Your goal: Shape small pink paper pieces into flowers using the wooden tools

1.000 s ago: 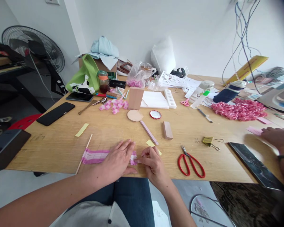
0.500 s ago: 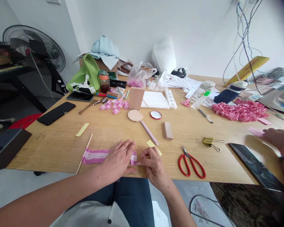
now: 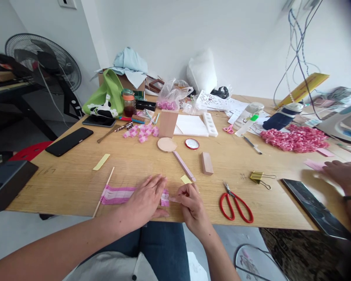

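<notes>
2 hands worked at the near edge of the wooden table [image 3: 55, 183]. The left hand [image 3: 144, 203] lay flat and open, fingers spread, pinning the pink striped strip [image 3: 118, 195] down against shifting; the strip's end lay between the hands. The right hand [image 3: 193, 208] was half closed, its fingertips [image 3: 181, 190] pinching a pale pink tab [image 3: 172, 199] at that end. A thin stick [image 3: 103, 191] touched the strip's far end, left of the left hand. Beyond the hands lay a yellow note [image 3: 185, 179]; to their right, red scissors [image 3: 235, 203]. Farther right, a co-worker's blurred hand [image 3: 337, 173] neared a pink heap [image 3: 294, 138]. Far left stood a fan [image 3: 42, 62].
</notes>
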{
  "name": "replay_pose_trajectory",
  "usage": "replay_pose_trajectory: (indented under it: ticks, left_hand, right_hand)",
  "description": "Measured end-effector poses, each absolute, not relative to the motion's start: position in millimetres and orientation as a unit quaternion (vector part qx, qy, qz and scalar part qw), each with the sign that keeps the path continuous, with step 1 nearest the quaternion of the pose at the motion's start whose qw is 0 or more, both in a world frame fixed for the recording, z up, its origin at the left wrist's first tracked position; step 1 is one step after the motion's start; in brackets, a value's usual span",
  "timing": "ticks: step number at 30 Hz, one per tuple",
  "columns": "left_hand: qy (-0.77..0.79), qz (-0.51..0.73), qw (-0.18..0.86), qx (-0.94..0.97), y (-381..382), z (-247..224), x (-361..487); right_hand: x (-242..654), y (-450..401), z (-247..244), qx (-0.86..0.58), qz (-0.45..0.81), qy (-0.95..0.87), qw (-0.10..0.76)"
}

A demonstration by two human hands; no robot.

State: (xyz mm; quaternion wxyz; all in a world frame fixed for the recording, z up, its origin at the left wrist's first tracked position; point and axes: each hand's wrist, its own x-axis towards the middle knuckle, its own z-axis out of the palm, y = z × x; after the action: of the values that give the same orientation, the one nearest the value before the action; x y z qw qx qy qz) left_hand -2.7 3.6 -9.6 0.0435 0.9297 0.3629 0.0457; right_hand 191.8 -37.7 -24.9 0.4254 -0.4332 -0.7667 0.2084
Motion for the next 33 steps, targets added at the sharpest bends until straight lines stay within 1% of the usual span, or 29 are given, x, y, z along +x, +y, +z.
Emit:
replay_pose_trajectory:
  ticks: [6,10,12,13,14,15,16,20,25,29,33]
  left_hand:
    - [0.368,0.039,0.057,0.927,5.2,-11.7,-1.2]
    - [0.381,0.043,0.085,0.920,6.5,-17.2,0.4]
    - [0.386,0.035,0.107,0.916,7.5,-18.5,1.8]
    - [0.387,0.026,0.121,0.914,8.1,-18.5,2.5]
    - [0.388,0.017,0.136,0.911,8.9,-18.1,3.3]
    - [0.390,0.008,0.150,0.909,9.6,-17.3,4.0]
    - [0.391,0.001,0.162,0.906,10.3,-16.4,4.6]
    - [0.398,-0.016,0.198,0.896,12.1,-13.2,6.6]
    - [0.399,-0.030,0.201,0.894,10.5,-10.1,8.4]
    - [0.398,-0.042,0.180,0.898,9.9,-6.4,10.1]
    - [0.377,-0.013,0.138,0.916,13.0,-14.3,9.3]
  right_hand:
    - [188.9,-42.0,-31.2,-0.461,0.132,-0.726,0.493]
    - [194.4,-33.7,-31.7,-0.487,0.076,-0.723,0.485]
    - [206.2,-16.5,-22.6,-0.531,0.037,-0.728,0.433]
    - [213.7,-3.9,-15.4,-0.570,0.012,-0.724,0.387]
    - [221.8,10.9,-7.1,-0.632,-0.009,-0.712,0.307]
    - [229.8,27.3,1.5,-0.693,-0.018,-0.692,0.200]
    - [237.2,44.5,9.6,-0.715,-0.023,-0.679,0.165]
    - [256.2,106.1,25.5,-0.752,-0.025,-0.653,0.078]
    - [256.9,142.5,15.7,-0.768,-0.016,-0.640,-0.007]
    - [253.8,147.8,9.0,-0.773,-0.014,-0.634,-0.033]
    - [254.5,148.3,4.8,-0.775,-0.003,-0.631,-0.024]
